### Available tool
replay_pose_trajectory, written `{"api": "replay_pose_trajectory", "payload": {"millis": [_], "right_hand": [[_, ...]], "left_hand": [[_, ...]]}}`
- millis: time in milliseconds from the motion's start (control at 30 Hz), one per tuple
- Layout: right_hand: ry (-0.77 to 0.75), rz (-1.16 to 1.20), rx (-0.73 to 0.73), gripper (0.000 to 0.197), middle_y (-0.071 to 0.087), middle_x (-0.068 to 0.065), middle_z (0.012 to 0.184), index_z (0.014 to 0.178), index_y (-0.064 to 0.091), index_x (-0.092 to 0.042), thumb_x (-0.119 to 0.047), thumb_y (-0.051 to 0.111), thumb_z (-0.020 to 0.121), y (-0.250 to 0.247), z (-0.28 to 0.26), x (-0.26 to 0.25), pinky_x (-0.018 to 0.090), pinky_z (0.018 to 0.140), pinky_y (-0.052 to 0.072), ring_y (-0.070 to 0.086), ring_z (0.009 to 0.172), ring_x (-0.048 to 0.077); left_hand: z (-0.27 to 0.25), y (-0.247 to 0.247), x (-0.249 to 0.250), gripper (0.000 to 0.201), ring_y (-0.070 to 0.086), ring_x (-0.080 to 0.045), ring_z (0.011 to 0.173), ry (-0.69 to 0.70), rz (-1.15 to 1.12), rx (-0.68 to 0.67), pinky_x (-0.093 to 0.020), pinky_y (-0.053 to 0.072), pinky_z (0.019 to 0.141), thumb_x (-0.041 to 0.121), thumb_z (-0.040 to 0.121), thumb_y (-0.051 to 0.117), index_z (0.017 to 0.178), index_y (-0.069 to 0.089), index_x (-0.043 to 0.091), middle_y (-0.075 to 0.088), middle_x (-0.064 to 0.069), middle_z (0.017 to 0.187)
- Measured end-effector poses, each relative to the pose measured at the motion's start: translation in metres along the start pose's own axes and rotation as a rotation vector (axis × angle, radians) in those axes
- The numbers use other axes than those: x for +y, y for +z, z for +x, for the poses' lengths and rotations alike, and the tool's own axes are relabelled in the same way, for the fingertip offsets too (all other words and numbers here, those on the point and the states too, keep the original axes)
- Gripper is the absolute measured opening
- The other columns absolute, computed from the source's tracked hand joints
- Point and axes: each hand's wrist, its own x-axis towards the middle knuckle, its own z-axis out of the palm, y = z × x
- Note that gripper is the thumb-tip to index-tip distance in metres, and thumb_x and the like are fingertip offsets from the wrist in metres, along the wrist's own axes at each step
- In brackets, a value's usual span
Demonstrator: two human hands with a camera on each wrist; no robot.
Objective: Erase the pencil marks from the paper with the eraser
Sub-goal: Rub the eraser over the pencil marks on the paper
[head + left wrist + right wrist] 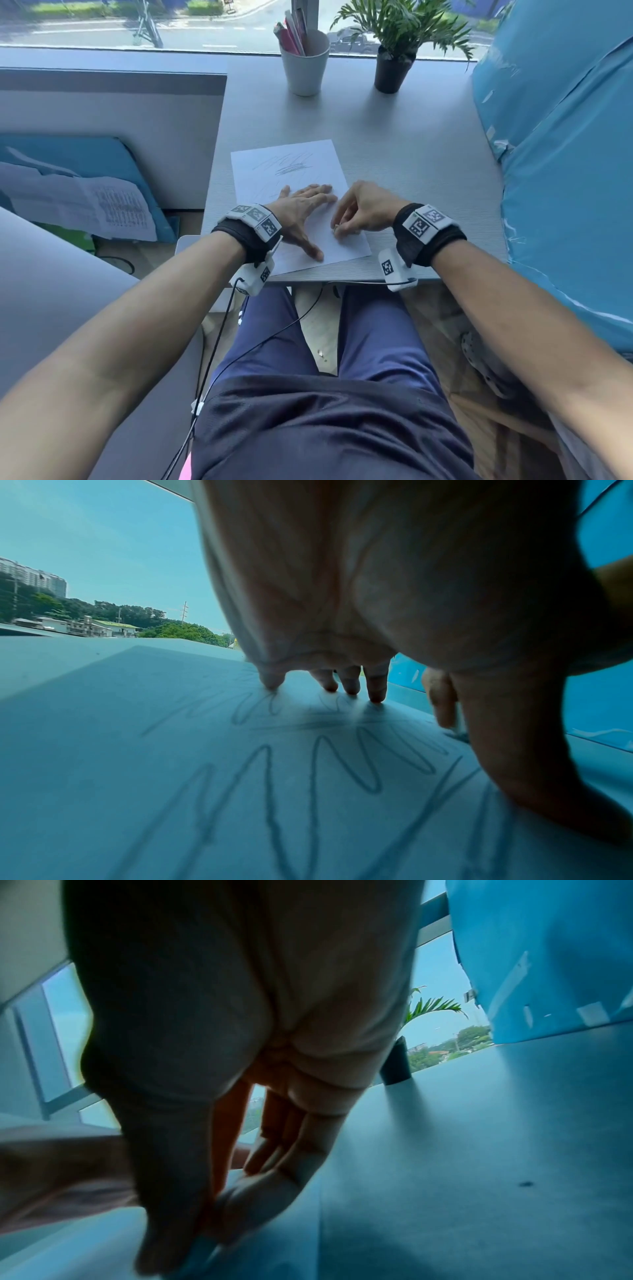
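Observation:
A white sheet of paper (270, 161) lies on the grey table (411, 154), with grey pencil scribbles (291, 166) across its far half. My left hand (306, 219) lies flat on the sheet's near half, fingers spread; in the left wrist view its fingertips (351, 688) press down among zigzag pencil lines (342, 764). My right hand (339, 231) is just right of it, fingers curled, pinching a small eraser (336, 230) down on the paper near its right edge. The eraser (202, 1250) shows as a pale block under thumb and fingers in the right wrist view.
A white cup of pens (305, 65) and a potted plant (394, 65) stand at the table's far edge by the window. A large blue wrapped object (565, 171) borders the table's right side. Printed papers (113, 205) lie lower at left. My wrists are at the table's near edge (342, 274).

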Motion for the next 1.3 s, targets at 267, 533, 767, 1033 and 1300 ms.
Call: {"api": "replay_pose_trajectory", "payload": {"millis": [267, 533, 767, 1033, 1300], "right_hand": [[0.001, -0.046, -0.013, 0.010, 0.071, -0.005, 0.061, 0.082, 0.079, -0.017, -0.013, 0.082, 0.074, -0.004, 0.002, -0.004, 0.016, 0.054, 0.047, 0.062, 0.052, 0.006], [-0.028, -0.056, -0.024, 0.011, 0.065, -0.010, 0.052, 0.084, 0.079, -0.016, -0.013, 0.082, 0.073, 0.002, 0.003, -0.011, 0.014, 0.053, 0.045, 0.057, 0.046, 0.002], [-0.023, 0.002, -0.049, 0.012, 0.068, -0.007, 0.058, 0.086, 0.079, -0.012, -0.007, 0.080, 0.075, 0.002, 0.002, -0.012, 0.016, 0.054, 0.048, 0.058, 0.047, 0.002], [-0.046, -0.023, -0.038, 0.011, 0.065, -0.010, 0.052, 0.087, 0.079, -0.011, -0.008, 0.081, 0.076, 0.003, 0.002, -0.015, 0.012, 0.049, 0.043, 0.054, 0.043, -0.002], [-0.053, -0.079, 0.010, 0.010, 0.064, -0.011, 0.052, 0.083, 0.079, -0.016, -0.011, 0.080, 0.074, 0.005, 0.003, -0.015, 0.011, 0.052, 0.044, 0.057, 0.048, 0.000]], "left_hand": [[0.002, 0.002, 0.000, 0.131, -0.005, -0.012, 0.153, -0.004, 0.024, 0.008, -0.063, -0.007, 0.117, 0.068, 0.056, 0.085, 0.159, 0.015, 0.028, -0.002, 0.006, 0.168], [0.001, 0.005, -0.001, 0.130, -0.006, -0.013, 0.153, -0.006, 0.041, 0.021, -0.064, -0.007, 0.118, 0.071, 0.058, 0.082, 0.159, 0.014, 0.027, -0.004, 0.004, 0.168], [0.001, 0.005, -0.002, 0.137, -0.008, -0.012, 0.153, -0.011, 0.041, 0.010, -0.061, -0.008, 0.119, 0.073, 0.058, 0.080, 0.160, 0.006, 0.022, -0.006, 0.006, 0.168], [-0.002, 0.003, 0.002, 0.134, -0.010, -0.011, 0.153, -0.012, 0.051, -0.003, -0.059, -0.010, 0.119, 0.071, 0.060, 0.080, 0.160, 0.003, 0.025, -0.007, 0.005, 0.167], [-0.005, 0.000, 0.005, 0.133, -0.009, -0.012, 0.153, -0.014, 0.061, -0.013, -0.061, -0.007, 0.119, 0.070, 0.060, 0.081, 0.160, 0.009, 0.021, -0.007, 0.004, 0.167]]}}
